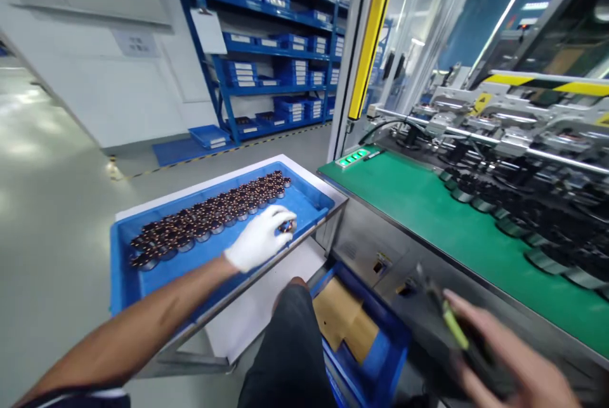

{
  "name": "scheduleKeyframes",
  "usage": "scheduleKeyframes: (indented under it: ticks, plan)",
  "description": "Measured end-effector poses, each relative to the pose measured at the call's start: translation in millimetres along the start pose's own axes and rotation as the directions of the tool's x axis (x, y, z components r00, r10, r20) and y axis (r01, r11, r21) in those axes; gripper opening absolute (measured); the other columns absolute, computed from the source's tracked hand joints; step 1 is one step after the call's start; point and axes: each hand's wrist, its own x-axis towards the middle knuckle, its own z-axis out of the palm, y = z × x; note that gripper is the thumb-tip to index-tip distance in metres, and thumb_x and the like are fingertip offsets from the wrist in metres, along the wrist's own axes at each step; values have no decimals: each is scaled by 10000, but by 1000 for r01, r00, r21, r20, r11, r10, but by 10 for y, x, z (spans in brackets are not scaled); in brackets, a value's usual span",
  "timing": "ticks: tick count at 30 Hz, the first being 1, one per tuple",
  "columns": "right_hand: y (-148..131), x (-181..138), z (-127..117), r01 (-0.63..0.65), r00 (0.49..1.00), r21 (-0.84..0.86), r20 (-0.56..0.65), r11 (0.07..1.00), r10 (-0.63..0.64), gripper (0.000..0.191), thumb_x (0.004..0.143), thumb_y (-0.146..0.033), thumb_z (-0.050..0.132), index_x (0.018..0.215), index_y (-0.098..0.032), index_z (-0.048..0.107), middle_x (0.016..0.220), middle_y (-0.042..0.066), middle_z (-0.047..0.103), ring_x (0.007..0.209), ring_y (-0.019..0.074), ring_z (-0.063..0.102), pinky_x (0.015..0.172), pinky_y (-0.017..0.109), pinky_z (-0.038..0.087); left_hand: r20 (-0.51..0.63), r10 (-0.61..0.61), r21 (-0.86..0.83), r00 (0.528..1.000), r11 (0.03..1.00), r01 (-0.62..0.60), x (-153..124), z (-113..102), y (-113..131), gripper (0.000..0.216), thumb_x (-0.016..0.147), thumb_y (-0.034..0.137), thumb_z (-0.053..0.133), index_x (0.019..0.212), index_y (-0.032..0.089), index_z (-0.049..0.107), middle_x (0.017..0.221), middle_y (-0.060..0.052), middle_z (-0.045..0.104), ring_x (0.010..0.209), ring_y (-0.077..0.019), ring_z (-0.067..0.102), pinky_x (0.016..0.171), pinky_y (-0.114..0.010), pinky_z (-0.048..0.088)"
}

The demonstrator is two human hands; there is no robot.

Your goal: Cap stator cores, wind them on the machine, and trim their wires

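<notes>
My left hand (259, 240), in a white glove, has its fingers closed round a small round stator (287, 226) with copper windings. It hovers over the front edge of a blue tray (309, 202). Rows of similar stators (209, 214), dark on top with metal sides, fill much of that tray. At the lower right, my bare right hand (509, 351) is wrapped round a pair of pliers (451, 319) with yellow-green and dark handles. Motion smears the hand and the tool, whose tip points up and left. The pliers are in front of the steel bench side.
A green work surface (409, 195) lies on the right, with larger stators (547, 249) lined up beneath machine fixtures (504, 122). Green-lit buttons (354, 157) sit at its corner. Below stands a blue bin (394, 351) with cardboard. Blue shelving (280, 52) holds trays behind.
</notes>
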Motion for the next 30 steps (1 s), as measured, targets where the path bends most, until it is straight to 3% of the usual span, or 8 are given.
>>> scheduleKeyframes:
  ticks: [2,5,8,12,19,22,25,30]
  plan:
    - [280,539,-100,19,997,-158,-70,987,-30,536,863,-369,546,1381,-235,519,1243,98,659,1046,280,691,859,360,588,59,-16,52,998,999,13,379,188,-289,344,857,215,630,1195,158,610,1251,-111,607,1177,-228,568,1061,-402,430]
    - [707,1277,-46,-96,994,-271,-77,958,78,549,815,-427,512,1285,-158,601,1150,130,699,975,302,706,839,413,583,136,-52,128,989,991,34,897,522,-551,289,882,312,638,1118,147,630,1183,-95,634,1142,-252,578,1001,-494,457]
    - [1010,1665,148,-208,977,-312,-14,927,214,555,818,-504,467,1142,-106,677,1088,162,721,967,321,703,872,452,572,130,-123,172,984,980,99,1262,779,-692,312,908,359,609,1139,149,616,1198,-92,622,1118,-243,590,960,-488,490]
    - [1162,1683,303,-172,981,-362,23,916,193,587,871,-569,382,1043,-120,719,1095,159,721,1000,326,694,897,472,564,53,-200,176,978,966,188,1467,1094,-755,344,924,350,586,1209,157,583,1279,-107,580,1152,-255,574,973,-501,488]
    - [1210,1789,356,-134,985,-381,54,915,167,624,888,-630,374,1085,-140,706,1138,142,707,1007,326,691,888,490,568,76,-183,100,980,979,175,1466,1647,-665,352,926,376,578,1201,158,591,1296,-106,575,1180,-259,559,981,-497,481]
    - [1193,1936,425,-139,983,-369,61,919,173,637,891,-645,370,1074,-137,709,1137,145,709,996,322,696,881,482,571,22,-287,104,958,953,283,1480,1696,-751,426,920,439,566,1242,159,569,1393,-125,506,1266,-291,495,1032,-531,430]
    - [1123,1986,441,-144,990,-380,-52,914,134,624,896,-660,407,1083,-140,697,1091,143,723,973,307,704,865,450,577,-17,-375,112,927,920,375,1496,1687,-836,477,915,481,553,1262,154,555,1444,-136,458,1316,-309,444,1062,-541,389]
    - [763,1701,294,3,963,-449,-241,893,-124,452,966,-480,464,1195,-126,627,1119,153,688,1047,283,670,947,417,534,-21,-413,145,911,900,411,1504,1668,-862,485,920,493,532,1262,149,553,1465,-137,441,1334,-306,424,1073,-523,370]
